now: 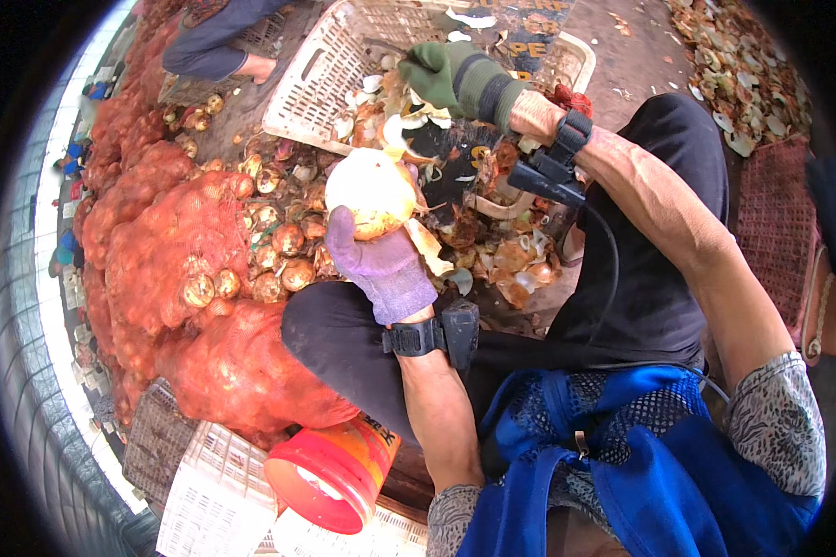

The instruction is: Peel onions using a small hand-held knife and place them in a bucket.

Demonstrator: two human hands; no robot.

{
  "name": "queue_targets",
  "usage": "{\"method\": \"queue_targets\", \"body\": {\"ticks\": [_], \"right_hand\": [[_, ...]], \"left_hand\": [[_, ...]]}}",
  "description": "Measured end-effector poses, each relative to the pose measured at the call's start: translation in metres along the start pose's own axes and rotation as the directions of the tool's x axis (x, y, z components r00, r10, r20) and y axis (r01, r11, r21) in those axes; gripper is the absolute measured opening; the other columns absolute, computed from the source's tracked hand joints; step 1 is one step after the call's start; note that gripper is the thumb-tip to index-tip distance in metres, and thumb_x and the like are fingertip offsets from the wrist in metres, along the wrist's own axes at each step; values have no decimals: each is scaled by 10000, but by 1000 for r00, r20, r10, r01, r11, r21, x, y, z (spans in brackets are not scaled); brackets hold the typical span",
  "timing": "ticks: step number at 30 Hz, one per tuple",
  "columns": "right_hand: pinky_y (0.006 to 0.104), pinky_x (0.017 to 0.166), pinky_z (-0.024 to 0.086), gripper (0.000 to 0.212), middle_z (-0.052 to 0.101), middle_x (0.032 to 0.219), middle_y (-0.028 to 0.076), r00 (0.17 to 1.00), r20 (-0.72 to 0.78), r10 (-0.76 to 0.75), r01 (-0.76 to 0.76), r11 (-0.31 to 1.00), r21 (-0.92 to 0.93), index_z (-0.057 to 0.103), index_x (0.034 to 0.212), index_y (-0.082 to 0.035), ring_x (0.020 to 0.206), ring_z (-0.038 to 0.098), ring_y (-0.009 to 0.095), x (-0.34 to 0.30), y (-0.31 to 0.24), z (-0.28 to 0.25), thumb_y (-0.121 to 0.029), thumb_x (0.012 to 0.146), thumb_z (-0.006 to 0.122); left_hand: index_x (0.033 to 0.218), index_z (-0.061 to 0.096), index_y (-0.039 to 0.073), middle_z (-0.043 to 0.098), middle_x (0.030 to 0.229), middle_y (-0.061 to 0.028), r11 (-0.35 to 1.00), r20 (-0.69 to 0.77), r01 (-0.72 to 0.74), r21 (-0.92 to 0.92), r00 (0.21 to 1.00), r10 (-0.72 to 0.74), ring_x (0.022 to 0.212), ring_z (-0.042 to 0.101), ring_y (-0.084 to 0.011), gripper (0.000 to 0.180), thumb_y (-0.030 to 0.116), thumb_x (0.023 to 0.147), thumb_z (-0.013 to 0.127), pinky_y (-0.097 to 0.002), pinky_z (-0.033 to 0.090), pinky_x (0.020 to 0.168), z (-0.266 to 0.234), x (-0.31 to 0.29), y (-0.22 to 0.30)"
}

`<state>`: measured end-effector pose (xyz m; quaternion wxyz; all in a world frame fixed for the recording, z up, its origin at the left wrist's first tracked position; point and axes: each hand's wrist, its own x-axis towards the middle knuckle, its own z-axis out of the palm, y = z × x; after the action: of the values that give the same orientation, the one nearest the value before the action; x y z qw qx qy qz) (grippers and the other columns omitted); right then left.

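My left hand [376, 265], in a purple glove, is closed around a large onion [372, 190]. The onion is mostly peeled and white, with some yellow-brown skin near my fingers and a strip of loose skin [425, 246] hanging beside it. My right hand [446, 76], in a green glove with a striped cuff, is curled closed above the near side of a white plastic crate [311, 93], apart from the onion. Pieces of onion skin [418, 116] show just below its fingers. What it grips, if anything, is hidden.
Red mesh sacks of onions [181, 227] fill the left. Loose unpeeled onions [288, 239] lie beside my left hand. Skins [520, 260] litter the ground before me. A red bucket [320, 478] and white crates [218, 487] stand at lower left. Another person's leg [218, 46] shows at top left.
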<state>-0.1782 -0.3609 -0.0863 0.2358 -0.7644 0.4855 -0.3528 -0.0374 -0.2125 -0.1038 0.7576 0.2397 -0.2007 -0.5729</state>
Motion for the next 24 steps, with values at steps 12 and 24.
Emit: {"method": "queue_targets", "body": {"ticks": [12,24], "right_hand": [[223,398,362,395,571,607,9,805,580,-126,-385,632,672,617,1004,19,479,503,70,-49,-16,-27,-319,816,699],[359,624,493,176,634,719,97,863,453,-223,245,970,11,580,918,-64,666,626,269,-46,-32,-41,-213,829,603]], "left_hand": [[1208,515,-22,588,1144,-168,995,42,-46,83,998,42,1036,590,-324,687,437,727,688,-448,493,906,20,2,-4],[1287,478,99,428,1351,-144,992,-149,55,-116,986,-72,1263,371,-349,745,586,733,581,-653,254,1024,17,8,-7]]}}
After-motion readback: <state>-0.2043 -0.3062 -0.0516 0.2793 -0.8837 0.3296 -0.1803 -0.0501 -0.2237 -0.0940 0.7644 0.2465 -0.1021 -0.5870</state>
